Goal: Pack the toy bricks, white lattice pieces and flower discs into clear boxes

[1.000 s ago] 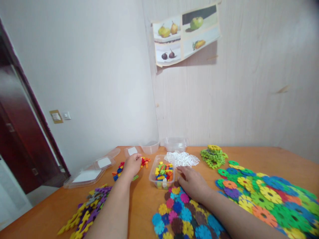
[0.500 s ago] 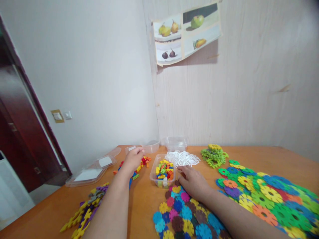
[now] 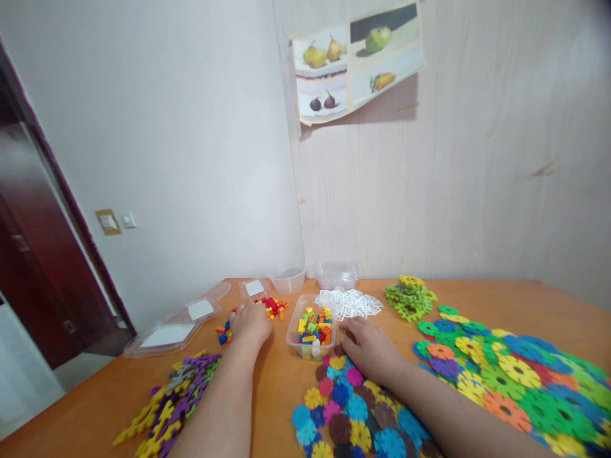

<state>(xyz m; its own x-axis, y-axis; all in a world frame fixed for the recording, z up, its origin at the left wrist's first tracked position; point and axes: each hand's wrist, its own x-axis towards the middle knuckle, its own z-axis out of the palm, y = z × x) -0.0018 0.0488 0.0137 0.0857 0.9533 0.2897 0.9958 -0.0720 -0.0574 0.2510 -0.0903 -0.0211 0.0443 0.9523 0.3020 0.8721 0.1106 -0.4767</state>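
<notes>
My left hand [image 3: 251,323] is over a loose pile of small building bricks [image 3: 272,308], covering part of it; its fingers point down into the pile and their tips are hidden. Just right of it stands a clear plastic box [image 3: 293,337] holding yellow, green, red and blue bricks [image 3: 315,326]. My right hand [image 3: 366,343] rests beside the box's right side, fingers bent near its wall, above the edge of the flower-shaped discs [image 3: 357,407]. I cannot make out anything in it.
White plastic pieces [image 3: 351,303] lie behind the box, near clear containers [image 3: 337,275]. Green linked pieces [image 3: 410,299] and large colored discs [image 3: 515,372] are on the right. Clear lids [image 3: 165,337] and purple and yellow pieces [image 3: 176,401] lie left.
My left hand has moved nearer to me and lower over the bricks, uncovering a small lid and red bricks behind it. My right hand stays beside the box.
</notes>
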